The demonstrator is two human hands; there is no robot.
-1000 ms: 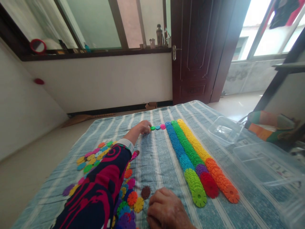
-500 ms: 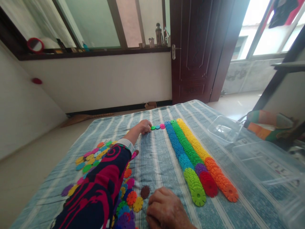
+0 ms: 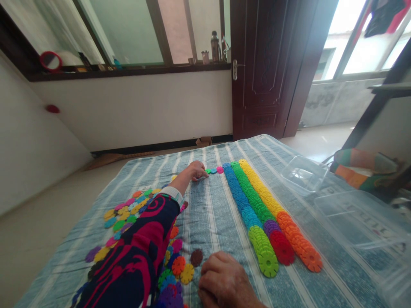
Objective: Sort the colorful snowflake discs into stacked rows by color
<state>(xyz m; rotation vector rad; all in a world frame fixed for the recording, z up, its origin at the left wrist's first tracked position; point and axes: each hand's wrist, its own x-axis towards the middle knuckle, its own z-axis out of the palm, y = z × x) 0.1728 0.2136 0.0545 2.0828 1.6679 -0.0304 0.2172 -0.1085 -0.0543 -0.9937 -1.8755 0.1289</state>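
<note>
My left hand (image 3: pixel 197 171) reaches to the far side of the bed, at the left end of a short row of discs. Its index finger is stretched out beside a green notched disc (image 3: pixel 208 171); a blue disc (image 3: pixel 213 171) and a pink disc (image 3: pixel 220 170) follow to the right. Near me, my right hand (image 3: pixel 226 280) rests on the cloth with its fingers curled in, and what they may hold is hidden. Just left of it lie a brown disc (image 3: pixel 197 257) and a yellow disc (image 3: pixel 187 273). My left sleeve covers part of the loose disc pile (image 3: pixel 170 295).
Three overlapping disc strips run toward me: blue to lime (image 3: pixel 236 188), green to red (image 3: pixel 253 196), yellow to orange (image 3: pixel 261 188). Clear plastic containers (image 3: pixel 305 173) stand on the right. Loose discs (image 3: pixel 128 209) spread left of my arm on the striped cloth (image 3: pixel 208 214).
My left index finger has stretched out to the right, and the yellow edge seen at its fingertips no longer shows. My right hand stays where it was.
</note>
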